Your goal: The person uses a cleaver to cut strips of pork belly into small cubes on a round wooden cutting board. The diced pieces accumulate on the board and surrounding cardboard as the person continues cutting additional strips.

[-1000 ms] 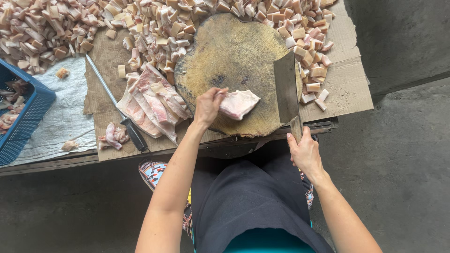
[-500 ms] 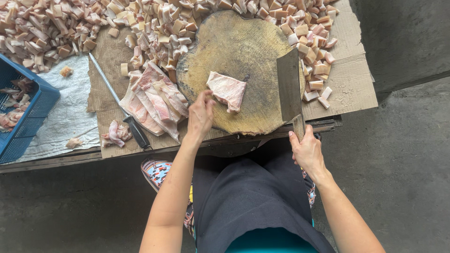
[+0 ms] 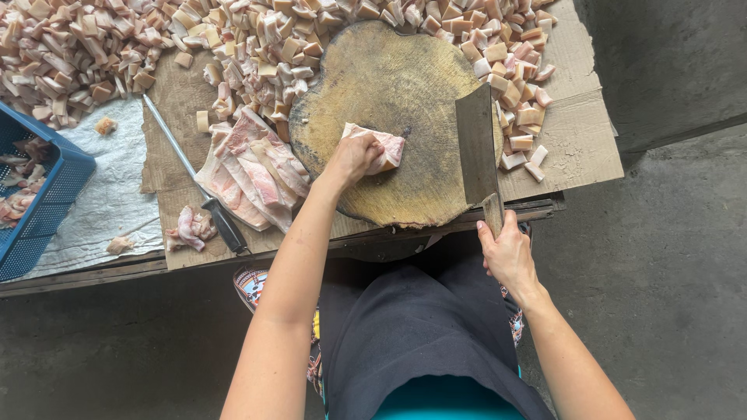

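a wooden worktop (image 3: 545,208) is carrying flattened cardboard (image 3: 580,136) and a white sack sheet (image 3: 109,194). lying on these are a round chopping block (image 3: 389,70), heaped diced pork (image 3: 257,39), raw pork slabs (image 3: 249,167), a honing steel (image 3: 194,175) and a blue crate (image 3: 54,183).

Left hand (image 3: 354,158) back on meat slab (image 3: 379,147), pulled nearer board's front edge.

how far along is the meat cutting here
Done: a big heap of cut cubes rings the round chopping block. In hand: left hand presses one slab on the block; right hand grips the cleaver. Left: a stack of uncut slabs beside the block.
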